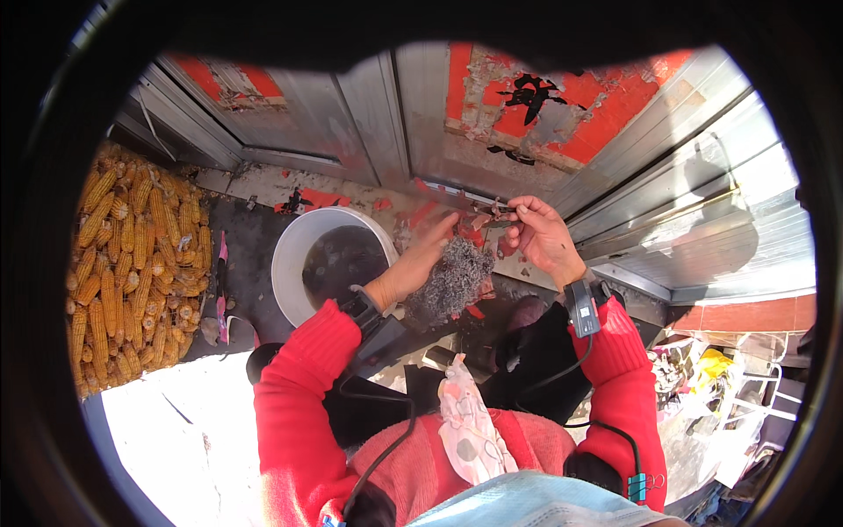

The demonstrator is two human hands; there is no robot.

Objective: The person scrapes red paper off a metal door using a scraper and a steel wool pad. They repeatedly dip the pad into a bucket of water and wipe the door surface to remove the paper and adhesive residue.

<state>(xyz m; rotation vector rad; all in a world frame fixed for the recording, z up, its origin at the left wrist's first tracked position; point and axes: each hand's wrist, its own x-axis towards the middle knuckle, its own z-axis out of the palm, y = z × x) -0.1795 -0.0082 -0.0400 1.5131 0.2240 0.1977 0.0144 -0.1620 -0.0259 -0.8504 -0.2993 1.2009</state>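
My right hand (543, 238) pinches a thin dark strip, seemingly a scraper blade, with torn paper scraps (489, 217) clinging to it. My left hand (421, 253) is beside the scraps, partly over a grey steel-wool scouring pad (456, 277); whether it grips the pad I cannot tell. Left of that hand stands a white plastic bucket (283, 263) holding murky water (342, 260). Ahead is a metal door (431, 105) bearing partly torn red paper (586, 132) with black writing.
Corn cobs (132, 277) are heaped behind netting at the left. Red paper pieces (323, 199) lie on the door sill. At the right stands a white metal rack (767, 392) among bags, with a yellow item (711, 367).
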